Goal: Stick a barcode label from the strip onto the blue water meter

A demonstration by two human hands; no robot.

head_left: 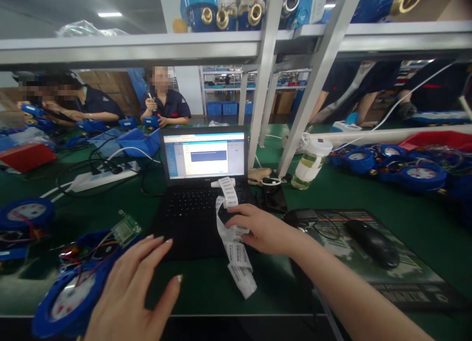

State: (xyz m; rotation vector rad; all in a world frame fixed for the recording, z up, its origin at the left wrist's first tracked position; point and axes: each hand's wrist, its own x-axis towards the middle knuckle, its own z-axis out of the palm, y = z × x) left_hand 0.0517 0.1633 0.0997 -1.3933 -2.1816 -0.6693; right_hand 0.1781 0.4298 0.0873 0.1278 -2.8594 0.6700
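- Right hand (263, 230): grip closed lightly on the label strip (232, 232), thumb and fingertips pinching it over the front of the laptop (202, 183).
- Label strip: thin white paper, glossy, printed with black barcodes; flexible, it curls and folds on itself. Long axis runs roughly away from the wearer, from a small roll end near the laptop hinge down to a loose tail on the bench (424, 218) near its front edge. Tail points toward the wearer, slightly right.
- Left hand (132, 287): fingers spread, grip fully open, holding nothing; it hovers by the laptop's front left corner, just beside a blue water meter (70, 292).
- Water meter: round blue body, glass dial face, red and black wires, a small green circuit board (126, 229) at its upper edge.
- Bench: dark green, matte mat.
- Laptop: black, matte, lid open, screen lit.
- Mouse (372, 242): black, smooth, oval, on a printed pad right of the right hand, apart from it.
- Bottle (309, 169): clear, yellowish liquid, white cap, tilted.
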